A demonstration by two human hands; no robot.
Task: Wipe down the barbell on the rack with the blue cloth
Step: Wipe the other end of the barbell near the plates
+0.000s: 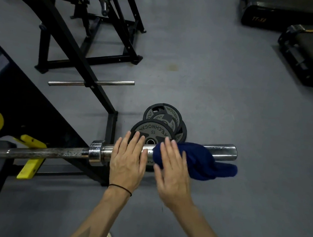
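1. Head view: grey gym floor [217, 81]; one black rack [92, 73].
2. One barbell [96, 151] on the rack; one blue cloth [200, 160] draped over its sleeve.
3. Three weight plates [162, 122].
4. Two hands: left hand [128, 160] flat on the sleeve; right hand [171, 170] flat on the cloth.

My left hand [127, 159] covers a chunk of the barbell [221, 151] sleeve, and the blue cloth [195, 161] hides more of it. The bar runs off the left edge. My right hand [171, 170] is blurry. Bottom weight plates [163, 117] mostly buried under the stack.
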